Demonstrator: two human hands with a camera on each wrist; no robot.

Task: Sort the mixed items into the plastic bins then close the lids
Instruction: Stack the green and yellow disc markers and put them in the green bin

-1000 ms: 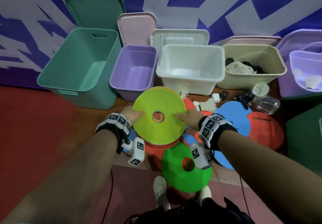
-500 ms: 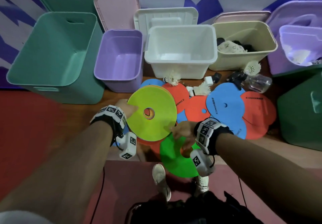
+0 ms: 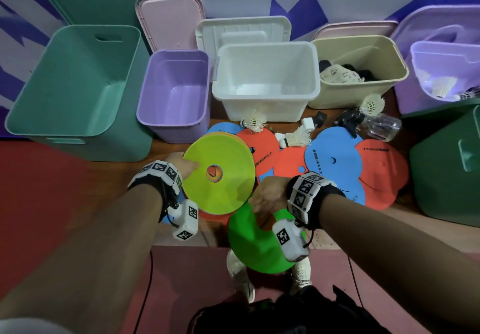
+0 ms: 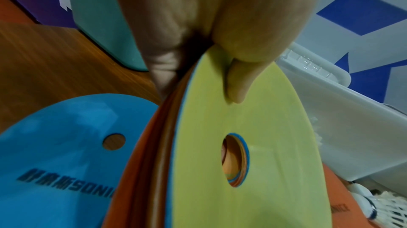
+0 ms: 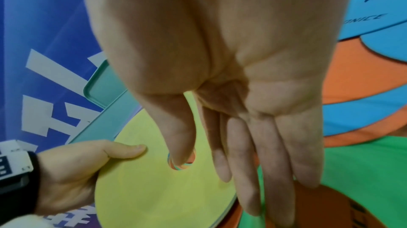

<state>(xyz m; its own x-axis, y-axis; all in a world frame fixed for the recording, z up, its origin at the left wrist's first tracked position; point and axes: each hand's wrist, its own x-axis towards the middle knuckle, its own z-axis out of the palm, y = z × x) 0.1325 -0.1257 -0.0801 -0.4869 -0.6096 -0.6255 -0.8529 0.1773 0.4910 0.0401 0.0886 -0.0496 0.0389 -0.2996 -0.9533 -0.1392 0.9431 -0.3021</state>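
My left hand (image 3: pixel 181 164) grips a stack of flat discs (image 3: pixel 220 177) by its left edge, thumb on the yellow top disc (image 4: pixel 253 127), fingers underneath. Orange and blue discs show in the stack's side and centre hole. My right hand (image 3: pixel 270 194) is off the stack, fingers straight (image 5: pixel 253 153), reaching down over a green disc (image 3: pixel 259 245) on the floor. It holds nothing. Open bins stand behind: teal (image 3: pixel 78 79), purple (image 3: pixel 176 73), white (image 3: pixel 265 66).
Blue (image 3: pixel 335 162) and red (image 3: pixel 381 170) discs lie spread on the floor with shuttlecocks (image 3: pixel 298 137) and a clear bottle (image 3: pixel 381 127). A beige bin (image 3: pixel 363 47) holds dark and pale items. A dark green bin (image 3: pixel 446 172) stands right. Lids lean on the wall.
My right hand has let go of the yellow-topped stack and dropped toward the green disc. The left hand alone now carries the stack, lowered and tilted a little.
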